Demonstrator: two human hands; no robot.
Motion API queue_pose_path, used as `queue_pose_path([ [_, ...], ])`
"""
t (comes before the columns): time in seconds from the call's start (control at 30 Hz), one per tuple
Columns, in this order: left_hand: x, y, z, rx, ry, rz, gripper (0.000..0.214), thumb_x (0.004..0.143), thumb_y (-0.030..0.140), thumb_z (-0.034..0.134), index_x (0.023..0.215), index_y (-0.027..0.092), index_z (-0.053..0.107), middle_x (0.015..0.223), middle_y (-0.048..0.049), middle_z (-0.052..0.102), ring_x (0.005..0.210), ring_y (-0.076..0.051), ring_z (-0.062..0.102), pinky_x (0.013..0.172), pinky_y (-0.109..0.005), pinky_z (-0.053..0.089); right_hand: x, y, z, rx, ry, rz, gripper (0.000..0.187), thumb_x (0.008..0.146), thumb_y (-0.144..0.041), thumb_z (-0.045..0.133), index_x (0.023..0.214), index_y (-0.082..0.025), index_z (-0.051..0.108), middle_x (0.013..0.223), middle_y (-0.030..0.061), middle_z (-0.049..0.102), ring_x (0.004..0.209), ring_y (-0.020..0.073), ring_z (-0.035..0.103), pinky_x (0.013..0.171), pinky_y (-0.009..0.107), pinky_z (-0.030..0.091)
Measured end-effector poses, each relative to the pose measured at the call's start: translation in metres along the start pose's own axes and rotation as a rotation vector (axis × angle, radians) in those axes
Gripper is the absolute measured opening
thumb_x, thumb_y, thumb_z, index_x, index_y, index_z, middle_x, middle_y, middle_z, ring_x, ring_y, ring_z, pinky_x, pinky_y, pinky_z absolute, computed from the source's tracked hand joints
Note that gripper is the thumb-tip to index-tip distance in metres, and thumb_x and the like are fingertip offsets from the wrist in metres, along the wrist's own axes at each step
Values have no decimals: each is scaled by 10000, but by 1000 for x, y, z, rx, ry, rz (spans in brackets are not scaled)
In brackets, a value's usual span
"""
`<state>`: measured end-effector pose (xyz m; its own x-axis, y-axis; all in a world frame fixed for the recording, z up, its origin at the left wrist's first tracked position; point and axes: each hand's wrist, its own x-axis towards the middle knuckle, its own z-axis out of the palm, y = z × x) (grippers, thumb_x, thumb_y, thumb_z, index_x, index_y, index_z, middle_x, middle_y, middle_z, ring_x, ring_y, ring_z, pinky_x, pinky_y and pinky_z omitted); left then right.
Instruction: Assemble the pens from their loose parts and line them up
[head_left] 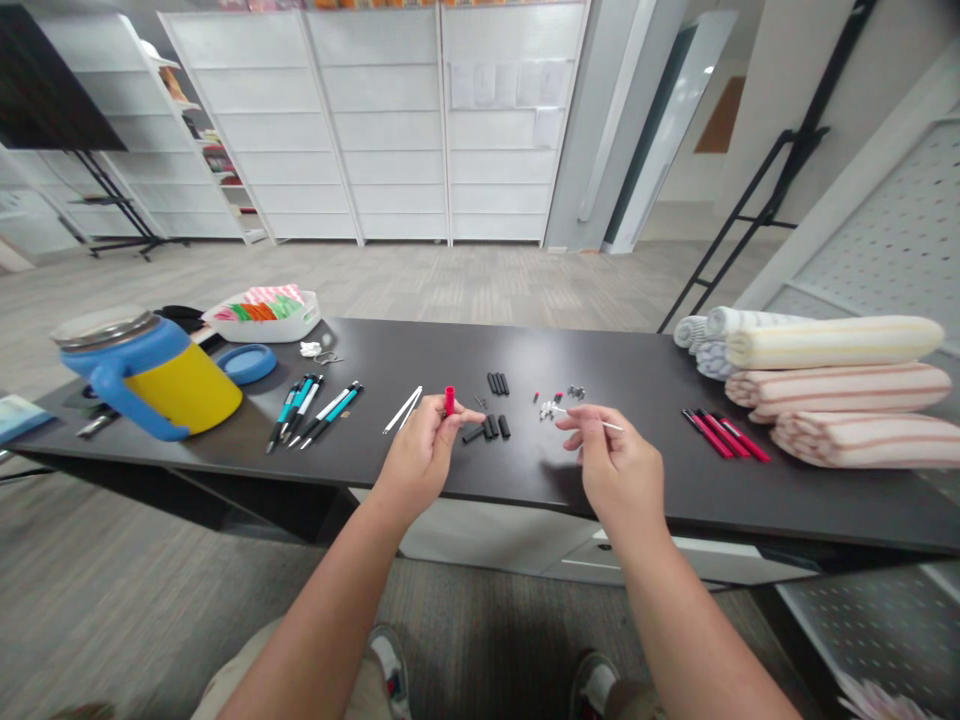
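My left hand (422, 450) is closed around a red pen barrel (450, 401), whose top sticks up between thumb and fingers. Pinched in my right hand (619, 465) is a thin white pen refill (611, 426), held nearly level over the table. More white refills (403, 410) lie just left of my left hand. Between the hands are short black pen tubes (491, 427), with another row of black tubes (498, 384) farther back. Small white pieces (548, 410) and tiny metal parts (576, 392) are scattered beyond my right fingertips.
Teal, white and black pens (326, 415) lie left, near a blue-yellow mug (161, 375), its blue lid (246, 364) and a white basket (300, 322). Red pens (726, 436) and rolled towels (840, 385) occupy the right of the dark table (405, 345).
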<state>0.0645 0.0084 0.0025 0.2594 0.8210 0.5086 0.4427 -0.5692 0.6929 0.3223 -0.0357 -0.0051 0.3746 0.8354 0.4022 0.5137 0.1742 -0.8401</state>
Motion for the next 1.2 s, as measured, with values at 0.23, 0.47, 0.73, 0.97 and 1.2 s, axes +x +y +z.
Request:
queue_pose_path([
  [0.23,3,-3,2,38,-7,-30,271,1126,381,410,1183,237,633,1201,-89,764,1102,-229,727,988,-409,545,21,9,-10,-119,10,-37,409,1098,-552,404,1116,-230,656,972,79,805,749,217,727,679,317,506],
  [0.47,6,2,2,89,9,-33,257,1120,352,420,1140,222,641,1143,-63,760,1068,-215,710,983,-385,523,37,17,-3,-396,-82,-78,227,901,-457,691,991,-250,666,897,53,769,691,226,686,685,338,460],
  [0.73,7,6,2,118,2,-20,231,1113,340,433,1100,222,631,1110,-60,762,1071,-225,703,973,-388,518,46,17,7,-398,-118,-53,180,861,-402,713,923,-260,621,822,23,751,702,222,700,663,318,442],
  [0.97,6,3,4,133,-1,-15,222,1109,340,442,1113,223,631,1097,-61,762,1055,-230,705,965,-394,517,46,13,6,-365,-100,-36,142,879,-366,698,923,-260,614,850,14,763,666,201,680,657,313,432],
  [1.2,7,4,4,160,-7,-6,239,1111,351,438,1096,220,638,1078,-65,755,1035,-234,699,936,-394,520,43,9,6,-340,-137,-178,180,970,-426,628,919,-254,615,895,45,759,699,210,655,697,327,439],
])
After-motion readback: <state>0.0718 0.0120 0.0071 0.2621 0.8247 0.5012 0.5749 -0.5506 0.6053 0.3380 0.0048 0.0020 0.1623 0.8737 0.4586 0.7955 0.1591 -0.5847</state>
